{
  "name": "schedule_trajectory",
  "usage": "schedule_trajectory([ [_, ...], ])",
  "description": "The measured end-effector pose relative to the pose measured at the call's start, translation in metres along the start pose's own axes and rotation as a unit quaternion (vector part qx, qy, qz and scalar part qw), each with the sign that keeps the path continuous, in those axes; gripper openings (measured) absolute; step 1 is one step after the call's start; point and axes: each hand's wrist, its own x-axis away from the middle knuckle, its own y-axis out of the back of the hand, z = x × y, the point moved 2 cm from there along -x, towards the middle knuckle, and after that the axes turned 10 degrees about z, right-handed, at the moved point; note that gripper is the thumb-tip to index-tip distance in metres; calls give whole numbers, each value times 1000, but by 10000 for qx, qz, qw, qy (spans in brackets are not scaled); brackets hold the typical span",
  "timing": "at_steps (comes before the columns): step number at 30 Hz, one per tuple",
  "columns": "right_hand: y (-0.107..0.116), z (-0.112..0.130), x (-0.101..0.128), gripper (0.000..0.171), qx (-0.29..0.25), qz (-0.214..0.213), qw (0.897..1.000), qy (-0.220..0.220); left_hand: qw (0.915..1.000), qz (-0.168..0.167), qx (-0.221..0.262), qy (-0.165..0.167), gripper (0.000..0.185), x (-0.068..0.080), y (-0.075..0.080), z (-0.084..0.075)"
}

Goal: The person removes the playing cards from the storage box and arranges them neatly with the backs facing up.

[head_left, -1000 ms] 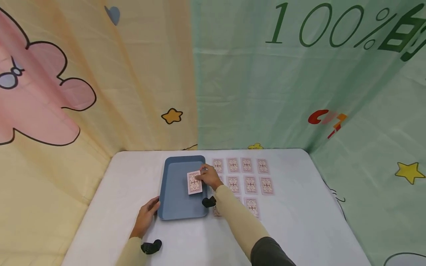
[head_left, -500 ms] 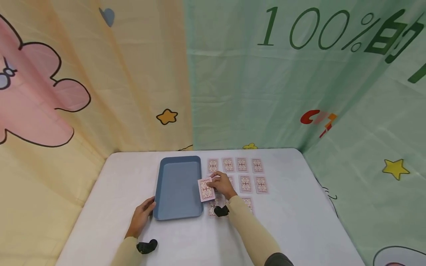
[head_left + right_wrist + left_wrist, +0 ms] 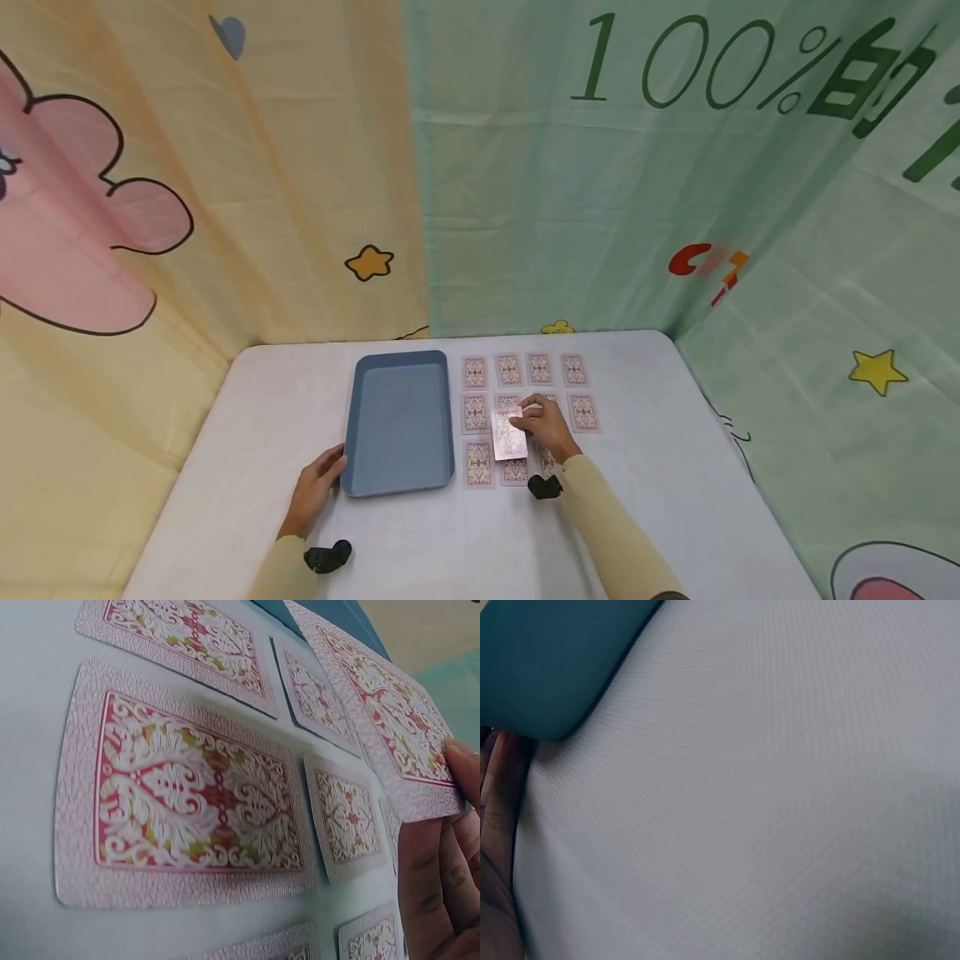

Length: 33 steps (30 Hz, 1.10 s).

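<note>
My right hand [image 3: 546, 423] pinches a playing card [image 3: 509, 433] by its edge, thumb on top and fingers beneath. The card's red-and-white patterned back faces up, tilted above the laid-out cards. In the right wrist view, the held card [image 3: 382, 712] stands clear of another playing card [image 3: 199, 799] on the cloth. My left hand [image 3: 311, 490] rests against the near left side of a blue tray [image 3: 347, 446]. In the left wrist view its fingers [image 3: 501, 802] lie fairly straight, their tips hidden by the tray's corner [image 3: 547, 682].
Several playing cards lie face down in rows right of the tray, among them a far-row card [image 3: 575, 371] and a near-row card [image 3: 478, 463]. A white cloth [image 3: 660, 500] covers the table. Printed curtains [image 3: 525, 208] enclose its back and sides.
My right hand has carried the playing card from over the tray, rightward to above the rows of cards. My left hand stays at the tray's side. The head view has shifted slightly.
</note>
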Motion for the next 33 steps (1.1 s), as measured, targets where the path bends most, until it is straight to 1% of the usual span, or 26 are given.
schedule_trajectory([
  [5, 16, -6, 3, 35, -5, -177, 9998, -15, 9999, -71, -22, -90, 52, -1, 2, 0],
  [12, 37, -21, 16, 33, -16, -259, 9996, -75, 10000, -81, -50, 31, 51, 0, 0, 2],
  [17, 54, -32, 24, 31, -151, -429, 9989, -133, 10000, -33, 3, -17, 51, 1, -1, 2],
  [22, 73, -41, 34, 28, -278, -633, 9970, -334, 10000, -14, -7, -4, 53, 0, -1, 2],
  [29, 97, -58, 47, 31, -317, -824, 9952, -428, 10000, -12, -32, -12, 52, -1, 0, -1],
  [33, 105, -71, 57, 33, -283, -928, 9930, -671, 10000, -5, -61, 74, 53, 0, 0, 0],
])
